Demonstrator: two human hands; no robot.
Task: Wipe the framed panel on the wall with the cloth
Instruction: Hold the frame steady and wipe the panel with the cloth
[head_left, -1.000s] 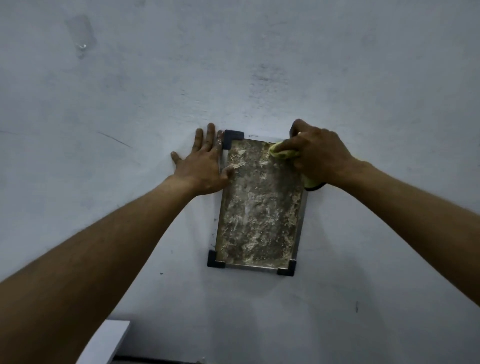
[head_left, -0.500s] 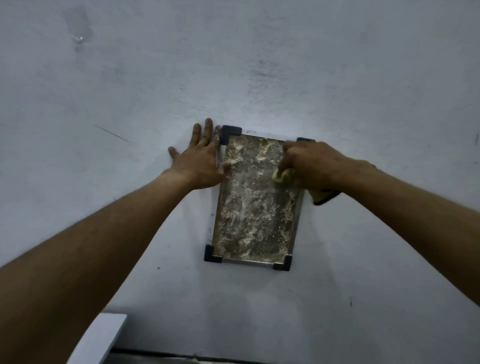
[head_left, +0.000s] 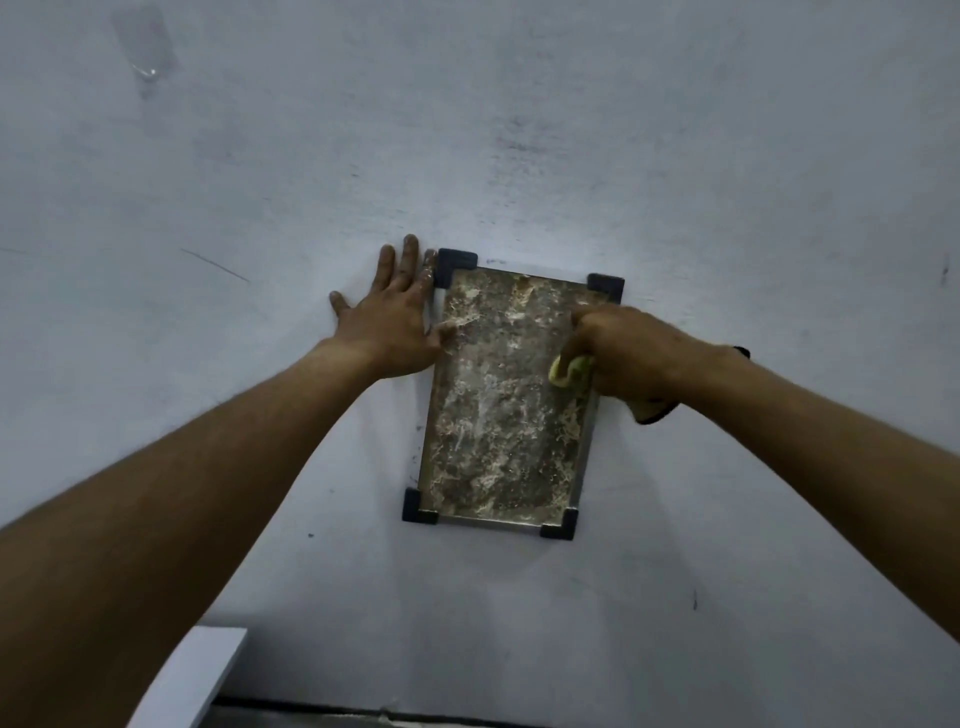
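A framed panel (head_left: 498, 415) hangs on the pale wall, with a metal rim, black corner caps and a mottled brown surface smeared with whitish residue. My right hand (head_left: 628, 353) presses a yellow cloth (head_left: 569, 370) against the panel's right side, a little above mid-height; part of the cloth sticks out under my wrist. My left hand (head_left: 389, 322) lies flat on the wall beside the panel's upper left edge, fingers spread, thumb touching the frame.
The wall (head_left: 727, 156) fills the view and carries scuffs and a clear tape patch (head_left: 145, 47) at the upper left. A white ledge (head_left: 192, 680) juts in at the bottom left. A dark strip (head_left: 415, 712) runs along the wall's base.
My right hand has slid the cloth down from the panel's top right corner along the right side, uncovering that corner cap. My left hand has stayed put.
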